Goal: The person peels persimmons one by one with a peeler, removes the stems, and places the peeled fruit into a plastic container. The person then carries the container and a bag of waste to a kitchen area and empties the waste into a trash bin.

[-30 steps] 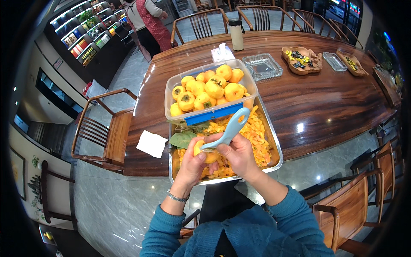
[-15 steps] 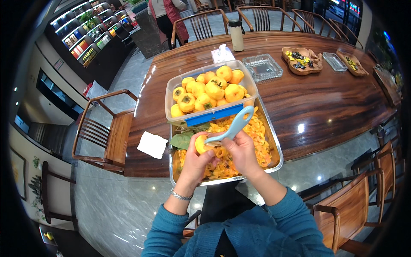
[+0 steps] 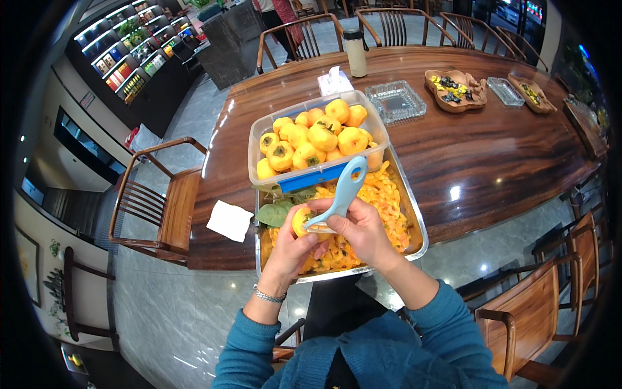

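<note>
My left hand [image 3: 290, 253] is closed around a yellow-orange persimmon [image 3: 299, 219], its upper side showing between my fingers. A light-blue peeler [image 3: 348, 189] is gripped in my right hand [image 3: 370, 241], its looped handle pointing up and its head against the persimmon. Both hands are above a metal tray [image 3: 422, 238] full of orange peel strips [image 3: 391, 206]. Green leaves [image 3: 275, 213] lie at the tray's left side. Beyond my hands, a clear plastic box [image 3: 253, 144] with a blue front strip holds several peeled persimmons [image 3: 322, 137] and overlaps the tray's far part.
On the wooden table [image 3: 492, 162] lie a white napkin [image 3: 230, 221], a tissue pack [image 3: 334, 82], a bottle [image 3: 356, 55], a glass ashtray [image 3: 396, 102] and a wooden candy dish [image 3: 455, 91]. Wooden chairs [image 3: 175, 207] surround it. A person [image 3: 285, 26] stands beyond the far edge.
The peeler has shifted slightly left and down, its handle now more upright. The persimmon has turned in my left hand. The person in the background has moved right.
</note>
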{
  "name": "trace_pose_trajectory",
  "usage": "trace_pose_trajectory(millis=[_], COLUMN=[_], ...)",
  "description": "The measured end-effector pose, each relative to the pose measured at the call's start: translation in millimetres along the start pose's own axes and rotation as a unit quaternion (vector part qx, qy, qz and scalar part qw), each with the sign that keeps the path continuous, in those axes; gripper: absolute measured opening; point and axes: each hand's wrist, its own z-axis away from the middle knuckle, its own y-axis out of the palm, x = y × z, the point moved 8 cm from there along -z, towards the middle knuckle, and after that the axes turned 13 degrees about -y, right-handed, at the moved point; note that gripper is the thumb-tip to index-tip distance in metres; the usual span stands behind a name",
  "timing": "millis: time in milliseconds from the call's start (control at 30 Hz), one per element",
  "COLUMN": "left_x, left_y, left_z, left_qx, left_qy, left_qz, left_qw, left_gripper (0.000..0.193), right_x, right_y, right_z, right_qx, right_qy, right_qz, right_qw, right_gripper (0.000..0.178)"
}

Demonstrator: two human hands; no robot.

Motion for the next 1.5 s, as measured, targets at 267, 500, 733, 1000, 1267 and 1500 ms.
trace_pose_trajectory(millis=[267,500,733,1000,1267,1500], left_x=[13,34,14,0,3,0], left_y=[3,5,21,4,-9,-9], left_z=[0,-10,2,7,10,21], left_qx=[0.104,0.113,0.192,0.064,0.003,0.013], left_qy=[-0.075,-0.075,-0.051,-0.020,-0.040,-0.021], left_qz=[0.107,0.284,0.171,0.045,0.090,0.045], left_qw=[0.986,0.949,0.965,0.997,0.995,0.999], left_gripper=[0.063,0.067,0.071,0.056,0.040,0.031], right_x=[-1,-1,0,2,34,48], right_y=[-3,-9,-42,-52,-40,20], right_z=[1,4,-5,-6,-11,2], right_qx=[0.069,0.021,-0.117,0.006,0.098,0.130], right_qy=[-0.028,-0.078,-0.068,0.120,0.108,-0.151], right_qz=[0.069,0.081,-0.012,0.370,0.713,0.402], right_qw=[0.995,0.993,0.991,0.921,0.686,0.894], right_gripper=[0.021,0.015,0.020,0.031,0.030,0.014])
